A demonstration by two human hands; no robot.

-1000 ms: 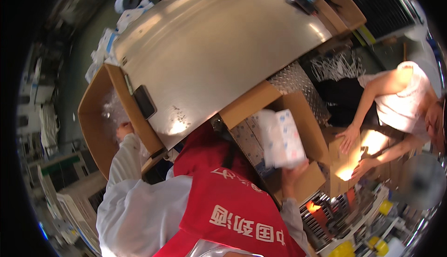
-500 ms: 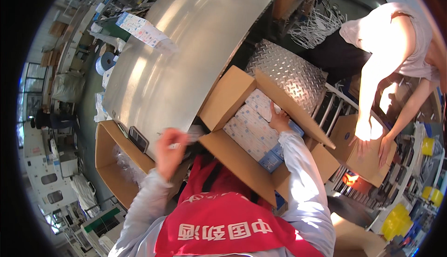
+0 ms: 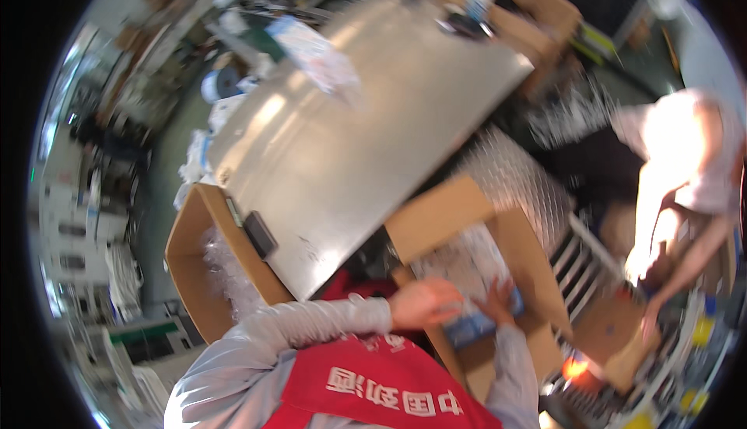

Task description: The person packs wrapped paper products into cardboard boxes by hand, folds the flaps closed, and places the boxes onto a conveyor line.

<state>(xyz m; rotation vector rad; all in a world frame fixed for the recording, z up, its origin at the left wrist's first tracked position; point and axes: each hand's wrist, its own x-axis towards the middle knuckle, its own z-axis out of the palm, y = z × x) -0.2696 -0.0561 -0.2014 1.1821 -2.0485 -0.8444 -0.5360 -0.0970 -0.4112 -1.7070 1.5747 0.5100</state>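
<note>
Over the open cardboard box [image 3: 498,273], both hands meet on a white-and-blue packet [image 3: 475,289]. Left hand [image 3: 424,304] lies curled on it; right hand [image 3: 498,304] presses with fingers spread.

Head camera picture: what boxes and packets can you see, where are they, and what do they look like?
Open cardboard box: brown, flaps up, right of the metal table; both hands reach in.
White-and-blue packet: flat, blurred, inside that box, under the left hand and right hand.
Second cardboard box: brown, open, at the table's left edge, clear bubble wrap inside.
Clear bag: flat, pale, on the table's far side.
</note>
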